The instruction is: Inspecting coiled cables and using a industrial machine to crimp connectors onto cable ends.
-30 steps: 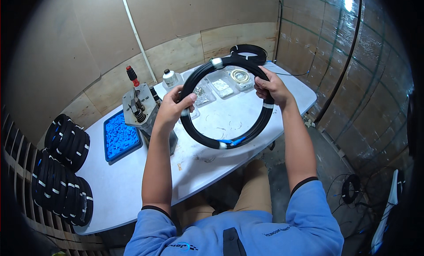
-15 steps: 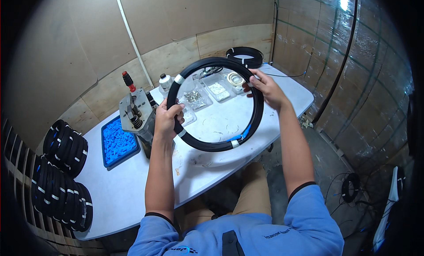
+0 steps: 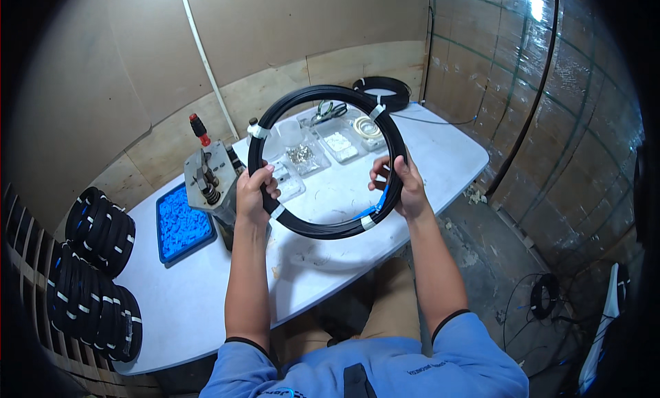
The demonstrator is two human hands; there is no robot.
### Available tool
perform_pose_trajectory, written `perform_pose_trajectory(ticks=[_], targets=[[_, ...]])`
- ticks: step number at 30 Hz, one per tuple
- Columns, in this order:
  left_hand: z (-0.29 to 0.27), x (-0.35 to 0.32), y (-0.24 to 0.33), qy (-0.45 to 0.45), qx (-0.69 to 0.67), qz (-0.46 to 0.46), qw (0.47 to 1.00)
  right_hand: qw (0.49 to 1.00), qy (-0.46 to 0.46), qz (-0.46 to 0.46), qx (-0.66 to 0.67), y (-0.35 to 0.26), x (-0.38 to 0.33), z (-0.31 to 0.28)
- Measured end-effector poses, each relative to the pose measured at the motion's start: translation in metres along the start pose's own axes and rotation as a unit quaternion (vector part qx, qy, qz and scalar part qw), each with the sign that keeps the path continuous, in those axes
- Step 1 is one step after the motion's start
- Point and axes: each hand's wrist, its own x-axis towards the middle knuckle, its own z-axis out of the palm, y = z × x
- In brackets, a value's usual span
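The left hand clamps the coil; the right hand curls round it, grip hard to tell; level hands should work best

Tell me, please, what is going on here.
A person holds a black coil up over the white table: the left grip closed around its left side, the right grip loosely curled at its right. White bands bind the coil, with a blue piece at its lower right. A metal machine and a blue tray stand to the left.
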Motion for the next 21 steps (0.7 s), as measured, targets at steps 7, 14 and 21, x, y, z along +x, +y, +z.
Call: perform_pose_trajectory(ticks=[7, 14, 21], targets=[[0.007, -0.002, 0.0, 0.001, 0.009, 0.003, 1.0, 0.997, 0.017, 0.058, 0.039, 0.01, 0.003, -0.022], [0.012, -0.011, 0.005, 0.002, 0.016, 0.0, 1.0, 0.993, 0.088, 0.044, -0.067, 0.006, 0.001, -0.008], [0.018, -0.027, 0.012, 0.002, 0.017, 0.012, 1.0, 0.964, 0.179, 0.034, -0.195, -0.003, -0.01, 0.021]])
